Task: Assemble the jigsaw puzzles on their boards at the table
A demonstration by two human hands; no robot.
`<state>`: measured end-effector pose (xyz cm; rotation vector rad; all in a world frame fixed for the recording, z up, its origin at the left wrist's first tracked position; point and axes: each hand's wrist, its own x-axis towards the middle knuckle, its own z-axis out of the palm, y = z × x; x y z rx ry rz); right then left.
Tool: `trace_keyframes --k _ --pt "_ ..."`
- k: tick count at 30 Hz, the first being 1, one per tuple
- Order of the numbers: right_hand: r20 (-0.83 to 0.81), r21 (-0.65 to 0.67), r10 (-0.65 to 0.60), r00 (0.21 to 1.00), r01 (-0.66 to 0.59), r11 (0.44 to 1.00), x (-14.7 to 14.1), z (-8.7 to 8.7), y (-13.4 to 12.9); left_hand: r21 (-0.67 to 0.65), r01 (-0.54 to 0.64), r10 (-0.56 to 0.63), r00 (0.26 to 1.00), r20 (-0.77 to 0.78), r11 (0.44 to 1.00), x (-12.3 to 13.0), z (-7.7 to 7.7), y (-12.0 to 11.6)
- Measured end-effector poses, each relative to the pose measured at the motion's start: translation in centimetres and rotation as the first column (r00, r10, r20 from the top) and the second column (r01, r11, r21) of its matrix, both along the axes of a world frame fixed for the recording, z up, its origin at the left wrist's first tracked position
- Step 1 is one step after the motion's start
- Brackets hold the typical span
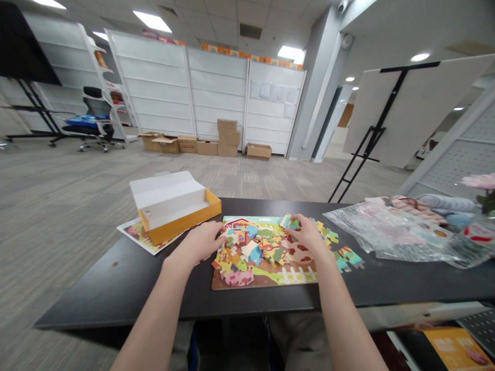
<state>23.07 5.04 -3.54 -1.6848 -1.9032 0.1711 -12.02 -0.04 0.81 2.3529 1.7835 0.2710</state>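
A farm-scene jigsaw board [266, 278] lies flat on the black table, with a heap of loose puzzle pieces [253, 252] over its middle. My left hand [204, 241] is at the board's left edge, fingers apart, close to the pieces there; its fingertips are partly hidden. At the upper right of the board, my right hand [308, 234] pinches a light-blue and green puzzle piece [289, 222] between thumb and fingers. More pieces, some apparently joined, lie on the table right of the board, including a teal and yellow group [350, 257].
A yellow box [181, 219] with a raised white lid stands at the left on a printed sheet [133, 236]. Clear plastic packaging [402, 237] and rolled fabric cover the table's right side. The black table [127, 288] ends close to my body. Cardboard boxes stand along the far wall.
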Motion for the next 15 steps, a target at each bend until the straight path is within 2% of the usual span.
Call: trace_keyframes --k 9,15 --pt "0.018 0.063 0.044 0.999 -0.045 0.997 -0.4 0.4 0.3 -0.003 0.001 -0.001 1.000 0.013 1.000 0.0 0.1 -0.1" --pt "0.003 -0.006 -0.066 0.998 0.067 0.998 0.7 0.5 -0.5 -0.005 -0.011 0.011 1.000 0.018 1.000 0.0 0.1 -0.2"
